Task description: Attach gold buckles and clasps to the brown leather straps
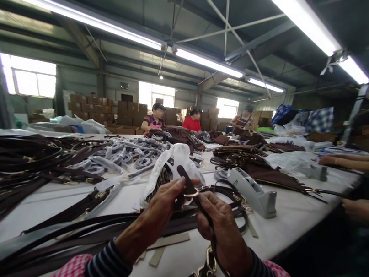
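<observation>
Both hands hold a dark brown strap (187, 179) near a gold ring (192, 194). The strap's rounded end points up through or past the ring. My left hand (166, 200) pinches the strap beside the ring, thumb along its upper part. My right hand (221, 225) grips the strap just below the ring, fingers curled. The strap runs down past my right wrist. A gold clasp (210, 259) hangs below on dark straps. Behind my hands stands an open white plastic bag (182, 155) with bundled pieces inside.
A grey tape dispenser (253, 193) stands right of my hands. Brown straps (76, 231) lie at left, dark bags (261, 168) at right, and wrapped rings of strap (117, 155) farther back. A person's hands (362, 211) are at the right edge; several people sit beyond.
</observation>
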Motion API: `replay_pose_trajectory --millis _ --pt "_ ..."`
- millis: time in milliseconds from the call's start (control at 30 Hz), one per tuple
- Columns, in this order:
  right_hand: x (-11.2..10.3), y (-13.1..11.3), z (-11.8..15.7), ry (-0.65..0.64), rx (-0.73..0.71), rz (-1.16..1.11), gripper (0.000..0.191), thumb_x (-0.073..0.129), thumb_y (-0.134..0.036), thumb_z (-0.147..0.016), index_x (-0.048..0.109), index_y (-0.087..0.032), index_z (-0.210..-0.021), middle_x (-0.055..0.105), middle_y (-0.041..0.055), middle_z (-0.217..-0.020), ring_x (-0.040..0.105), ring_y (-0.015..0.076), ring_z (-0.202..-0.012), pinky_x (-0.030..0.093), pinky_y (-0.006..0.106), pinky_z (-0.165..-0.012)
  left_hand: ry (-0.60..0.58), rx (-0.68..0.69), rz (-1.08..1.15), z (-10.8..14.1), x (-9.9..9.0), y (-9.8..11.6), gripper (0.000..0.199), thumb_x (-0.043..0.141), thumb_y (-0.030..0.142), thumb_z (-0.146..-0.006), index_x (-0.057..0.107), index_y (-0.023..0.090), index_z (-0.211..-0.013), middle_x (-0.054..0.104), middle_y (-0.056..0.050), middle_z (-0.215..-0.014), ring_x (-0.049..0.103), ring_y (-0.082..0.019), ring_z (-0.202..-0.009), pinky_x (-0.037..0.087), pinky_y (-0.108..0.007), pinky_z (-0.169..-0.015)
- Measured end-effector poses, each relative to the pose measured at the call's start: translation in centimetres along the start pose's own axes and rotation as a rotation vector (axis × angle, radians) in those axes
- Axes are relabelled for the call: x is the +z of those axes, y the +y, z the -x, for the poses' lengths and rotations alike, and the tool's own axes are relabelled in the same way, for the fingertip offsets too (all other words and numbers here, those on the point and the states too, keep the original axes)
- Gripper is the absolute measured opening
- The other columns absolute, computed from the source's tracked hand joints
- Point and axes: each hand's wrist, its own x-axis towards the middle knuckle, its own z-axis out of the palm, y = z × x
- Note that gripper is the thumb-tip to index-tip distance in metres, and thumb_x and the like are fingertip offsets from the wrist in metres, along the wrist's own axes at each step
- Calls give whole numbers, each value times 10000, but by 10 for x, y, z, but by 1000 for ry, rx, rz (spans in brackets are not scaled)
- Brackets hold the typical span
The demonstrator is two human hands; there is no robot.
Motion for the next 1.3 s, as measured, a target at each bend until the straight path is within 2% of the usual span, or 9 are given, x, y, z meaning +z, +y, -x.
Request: replay_pose_trajectory --millis 133,333,500,600,733,833,967,1100,1300 --pt "4 -4 -5 40 21 55 392 672 -474 -884 567 -199 -1142 400 -121 -495 201 58 -395 139 164 -375 -74 67 -130 2 8 -7 415 676 490 -883 696 149 -1118 556 9 -696 400 -109 -612 289 -242 -570" --pt "-2 -28 -4 22 -253 614 239 512 -438 -1001 611 -224 -1042 640 26 -947 598 178 -814 482 270 -673 8 45 -204 4 7 -14 387 637 539 -877 668 157 -822 427 47 -584 343 -98 -534 246 -244 -507" --pt "3 -50 -14 -146 -467 1026 202 656 -317 -940 639 -215 -766 534 -10 -829 528 171 -810 404 299 -750 111 119 -477 9 14 -25 387 664 424 -834 542 169 -570 437 32 -529 374 -100 -516 245 -247 -484" --pt "7 -61 -23 -240 -360 866 316 672 -245 -893 545 -192 -608 455 -36 -700 460 135 -676 365 273 -634 -40 -26 -306 11 12 -25 279 683 400 -818 581 175 -688 473 45 -527 383 -88 -459 265 -230 -452" --pt "3 -80 -36 -379 -26 444 177 698 -319 -891 634 -180 -802 480 -68 -632 272 63 -460 194 221 -432 -388 -258 -33 14 2 -22 371 682 457 -864 691 142 -1060 506 53 -524 380 -70 -405 262 -204 -421" --pt "-4 -88 -43 -363 -1 217 206 723 -372 -892 639 -185 -911 636 -20 -769 335 42 -438 196 194 -405 -499 -293 113 16 -3 -23 360 634 463 -908 693 130 -1032 519 40 -514 408 -68 -382 286 -202 -412" --pt "-18 -84 -46 -234 38 65 358 791 -495 -816 622 -184 -867 586 -33 -697 422 67 -500 328 166 -442 -430 -248 134 11 0 -30 270 694 390 -872 571 171 -773 562 28 -496 441 -59 -361 279 -179 -392" --pt "-37 -69 -40 -94 7 235 341 819 -456 -807 634 -188 -906 590 -36 -731 414 64 -507 282 147 -399 -269 -260 -60 8 8 -40 352 741 458 -802 520 196 -724 590 24 -490 454 -85 -346 343 -184 -354" --pt "-56 -58 -24 -210 166 459 376 708 -491 -891 689 -134 -775 663 19 -649 520 78 -453 306 143 -350 -149 -238 -262 14 19 -44 372 715 497 -797 527 191 -702 552 34 -485 430 -81 -372 308 -180 -354"
